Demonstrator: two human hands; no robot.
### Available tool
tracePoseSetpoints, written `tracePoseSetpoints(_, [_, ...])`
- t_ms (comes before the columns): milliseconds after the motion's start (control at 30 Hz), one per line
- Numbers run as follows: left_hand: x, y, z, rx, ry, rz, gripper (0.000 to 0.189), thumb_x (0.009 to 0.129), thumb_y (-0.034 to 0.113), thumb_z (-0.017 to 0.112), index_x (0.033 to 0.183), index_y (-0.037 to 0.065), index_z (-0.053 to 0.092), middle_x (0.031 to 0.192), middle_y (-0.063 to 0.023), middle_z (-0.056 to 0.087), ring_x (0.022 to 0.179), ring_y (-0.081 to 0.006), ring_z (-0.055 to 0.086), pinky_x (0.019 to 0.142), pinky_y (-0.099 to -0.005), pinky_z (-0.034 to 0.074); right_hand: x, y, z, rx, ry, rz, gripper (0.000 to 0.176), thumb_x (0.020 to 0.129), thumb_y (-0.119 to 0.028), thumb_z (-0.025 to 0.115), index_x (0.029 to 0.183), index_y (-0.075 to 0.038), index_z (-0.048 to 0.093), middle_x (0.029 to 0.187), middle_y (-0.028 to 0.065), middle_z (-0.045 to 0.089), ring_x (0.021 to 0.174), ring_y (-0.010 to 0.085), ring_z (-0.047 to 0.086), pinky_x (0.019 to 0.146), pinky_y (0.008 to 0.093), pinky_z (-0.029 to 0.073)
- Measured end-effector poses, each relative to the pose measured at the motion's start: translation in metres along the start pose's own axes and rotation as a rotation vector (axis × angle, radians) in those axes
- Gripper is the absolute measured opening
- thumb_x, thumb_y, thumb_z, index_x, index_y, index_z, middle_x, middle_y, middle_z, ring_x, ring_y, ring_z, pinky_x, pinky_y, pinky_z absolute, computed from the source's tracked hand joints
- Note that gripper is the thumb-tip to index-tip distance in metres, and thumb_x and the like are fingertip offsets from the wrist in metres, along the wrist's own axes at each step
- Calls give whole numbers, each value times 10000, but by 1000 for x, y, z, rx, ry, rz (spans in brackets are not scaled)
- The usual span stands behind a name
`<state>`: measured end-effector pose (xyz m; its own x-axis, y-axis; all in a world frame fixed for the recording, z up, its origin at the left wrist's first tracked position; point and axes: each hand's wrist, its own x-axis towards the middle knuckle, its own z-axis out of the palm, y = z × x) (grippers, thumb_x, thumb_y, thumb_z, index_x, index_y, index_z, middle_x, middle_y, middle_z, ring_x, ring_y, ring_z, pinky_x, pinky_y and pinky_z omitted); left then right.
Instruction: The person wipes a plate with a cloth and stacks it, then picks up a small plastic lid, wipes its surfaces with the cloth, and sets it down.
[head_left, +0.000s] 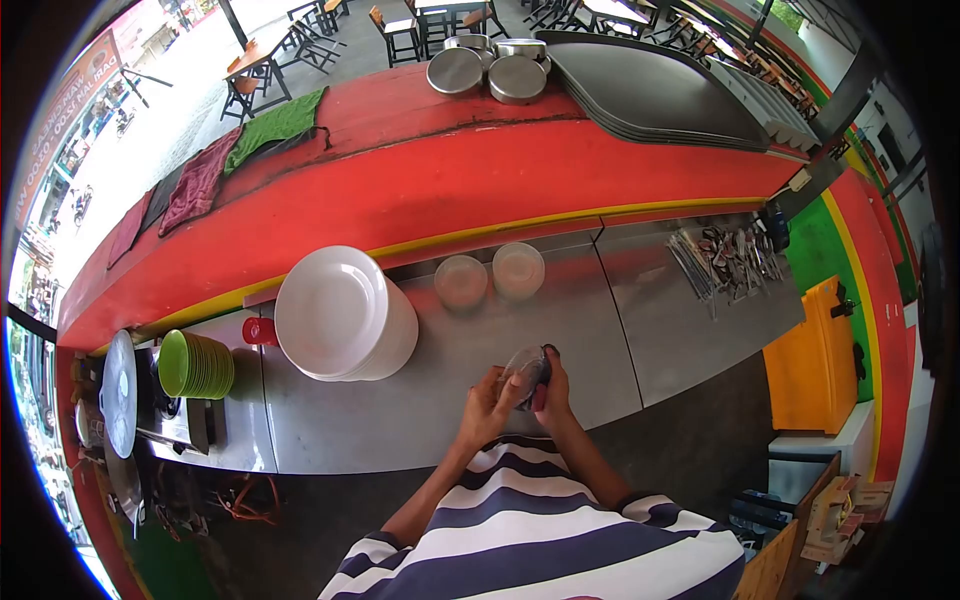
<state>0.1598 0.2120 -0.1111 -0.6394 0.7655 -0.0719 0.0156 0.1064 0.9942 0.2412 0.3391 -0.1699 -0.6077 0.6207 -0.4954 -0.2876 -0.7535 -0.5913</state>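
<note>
Close to my body, over the edge of the steel counter (420, 430), both hands are closed around a small clear round container (522, 372). My left hand (486, 408) grips its left side, thumb and fingers against the rim. On the opposite side my right hand (556, 388) clasps it. Something dark and maroon, perhaps a cloth, shows between the right fingers and the container; I cannot make it out clearly. Two similar clear round containers (461, 283) stand side by side on the counter, just beyond my hands.
A tall stack of white plates (335, 312) stands left, beside a red-lidded item (259, 331) and green bowls (190, 364). Cutlery (730, 258) lies right. On the red ledge (420, 165) sit metal tins (517, 79), black trays (650, 90) and cloths (200, 187).
</note>
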Motion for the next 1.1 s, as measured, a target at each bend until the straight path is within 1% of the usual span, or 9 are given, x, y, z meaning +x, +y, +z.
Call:
tracePoseSetpoints(133, [7,2,-13,-191,-31,-265,455,1064,377,461,1087,-49,617,801,-87,669,686,-105,606,581,-275,498,-10,-14,9,-579,61,-306,241,983,-291,603,1010,-58,658,839,17,653,717,130,599,660,263,486])
tracePoseSetpoints(267, [13,14,-19,-472,-28,-440,517,1072,408,419,1062,-66,625,810,-84,665,674,-118,615,552,-297,511,-32,-27,48,-1032,-18,-643,325,912,-263,683,1121,-16,658,993,116,689,908,213,655,816,338,514])
tracePoseSetpoints(367, [12,-50,-12,-277,29,-132,541,1075,428,407,1074,-66,627,830,-85,663,684,-119,603,591,-308,518,-41,-23,80,-1418,-339,-1109,379,876,-265,713,1169,-32,658,1100,160,678,1049,321,654,921,413,504])
tracePoseSetpoints(400, [10,-50,-13,-321,82,-158,545,1077,429,403,1074,-67,629,836,-86,662,695,-119,602,607,-307,520,-45,-22,89,-1415,-387,-1035,362,857,-199,696,1164,-12,654,1186,217,644,1166,398,599,998,439,467])
tracePoseSetpoints(500, [13,-45,-21,-373,183,-211,558,1081,429,391,1073,-71,637,851,-88,663,737,-120,599,660,-305,523,-20,-11,82,-1294,-380,-1011,394,879,-264,709,1192,-32,650,1103,160,674,1049,307,652,921,412,503])
tracePoseSetpoints(700, [14,-3,-47,-499,209,-297,594,1084,443,373,1072,-85,645,888,-89,679,842,-139,615,776,-312,531,8,8,71,-629,18,-110,287,960,-291,632,1147,-74,657,957,90,677,837,175,642,772,299,509])
tracePoseSetpoints(800, [22,-17,-39,-528,325,-105,544,1086,418,381,1120,-58,643,890,-93,690,816,-141,629,740,-336,543,17,31,50,-42,-160,251,344,1000,-392,495,1148,-116,635,1012,55,692,919,216,674,821,361,546])
tracePoseSetpoints(933, [29,-24,-48,30,167,64,385,1067,330,445,1214,26,631,936,-167,712,786,-299,692,734,-386,543,21,65,16,253,-182,548,458,996,-482,386,1136,-125,636,1119,73,686,1048,256,657,955,424,514])
tracePoseSetpoints(1100, [16,-33,-48,403,-94,243,296,1000,245,547,1229,83,640,922,-233,690,826,-472,634,731,-495,522,37,40,9,45,-135,591,497,955,-532,406,1093,-121,649,1086,97,690,1051,283,648,975,448,494])
